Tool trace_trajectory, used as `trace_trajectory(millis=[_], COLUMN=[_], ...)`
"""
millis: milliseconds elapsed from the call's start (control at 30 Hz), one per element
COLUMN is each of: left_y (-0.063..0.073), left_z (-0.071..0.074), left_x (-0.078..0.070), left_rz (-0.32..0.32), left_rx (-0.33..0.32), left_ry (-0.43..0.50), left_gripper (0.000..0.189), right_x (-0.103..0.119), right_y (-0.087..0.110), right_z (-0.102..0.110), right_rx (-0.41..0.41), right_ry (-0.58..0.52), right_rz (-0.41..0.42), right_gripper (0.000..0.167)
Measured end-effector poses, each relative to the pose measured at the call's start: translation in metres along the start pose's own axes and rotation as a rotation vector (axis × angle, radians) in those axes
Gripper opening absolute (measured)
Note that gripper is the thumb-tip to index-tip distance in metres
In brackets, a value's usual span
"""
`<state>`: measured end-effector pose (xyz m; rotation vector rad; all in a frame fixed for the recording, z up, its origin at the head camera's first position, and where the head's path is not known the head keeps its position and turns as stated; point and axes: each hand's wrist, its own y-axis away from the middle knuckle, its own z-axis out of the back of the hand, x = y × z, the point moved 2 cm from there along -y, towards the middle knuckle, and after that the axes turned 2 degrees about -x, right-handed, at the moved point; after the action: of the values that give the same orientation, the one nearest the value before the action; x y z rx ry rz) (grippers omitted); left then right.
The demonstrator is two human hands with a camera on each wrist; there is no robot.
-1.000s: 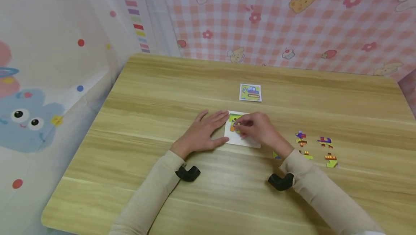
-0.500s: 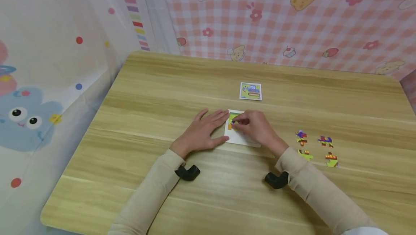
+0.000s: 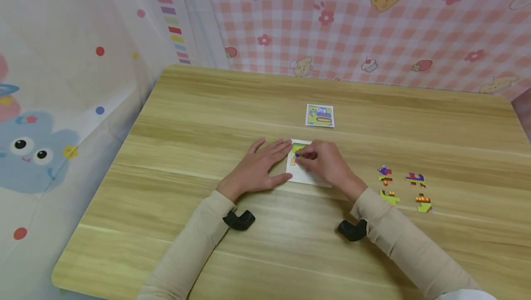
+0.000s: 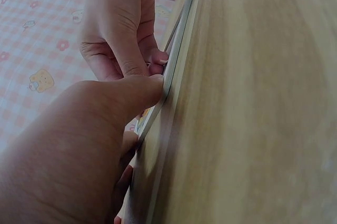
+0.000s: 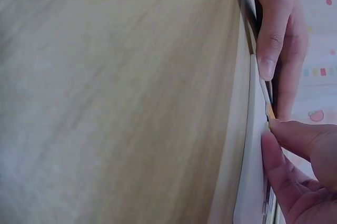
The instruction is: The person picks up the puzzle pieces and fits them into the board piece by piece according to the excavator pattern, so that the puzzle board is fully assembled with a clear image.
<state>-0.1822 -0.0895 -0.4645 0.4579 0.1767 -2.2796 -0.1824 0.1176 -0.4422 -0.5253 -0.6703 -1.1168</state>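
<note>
Puzzle pieces (image 3: 416, 179), four of them, lie loose on the table (image 3: 290, 249), right of one white tray (image 3: 304, 177) with one picture card (image 3: 320, 116) beyond it. The left hand (image 3: 258, 168), fingers extended, touches the tray's left edge; the right hand (image 3: 328, 164) pinches one small piece (image 3: 296, 155) at the tray and hides part of it.

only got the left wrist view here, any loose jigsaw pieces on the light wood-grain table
Observer: Yes, the head view shows four multicoloured interlocking jigsaw pieces on the light wood-grain table, to the right of the right hand.
Operator: ok what lies past the white square board
Observer: On its far side, a white-bordered square card printed with a blue vehicle.
Operator: and the board's top face
Observer: A green patch shows near its far left corner.
</note>
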Motion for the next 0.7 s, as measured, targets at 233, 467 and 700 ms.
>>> trace_trajectory(millis=[233,467,700], left_y=[0.0001,0.0000,0.0000], left_z=[0.0008,-0.0013,0.0000], left_x=[-0.0009,-0.0005,-0.0012], left_rz=[0.000,0.006,0.004], left_rx=[-0.003,0.007,-0.002], left_ry=[0.007,0.002,0.009], left_gripper=[0.080,0.080,0.080], right_x=[0.0008,0.0029,0.0060], right_y=[0.0025,0.0047,0.0044], right_z=[-0.0044,-0.0036,-0.0032], right_rx=[-0.014,0.002,0.012], right_ry=[0.023,0.022,0.046], right_rz=[0.029,0.045,0.047], right_gripper=[0.014,0.018,0.019])
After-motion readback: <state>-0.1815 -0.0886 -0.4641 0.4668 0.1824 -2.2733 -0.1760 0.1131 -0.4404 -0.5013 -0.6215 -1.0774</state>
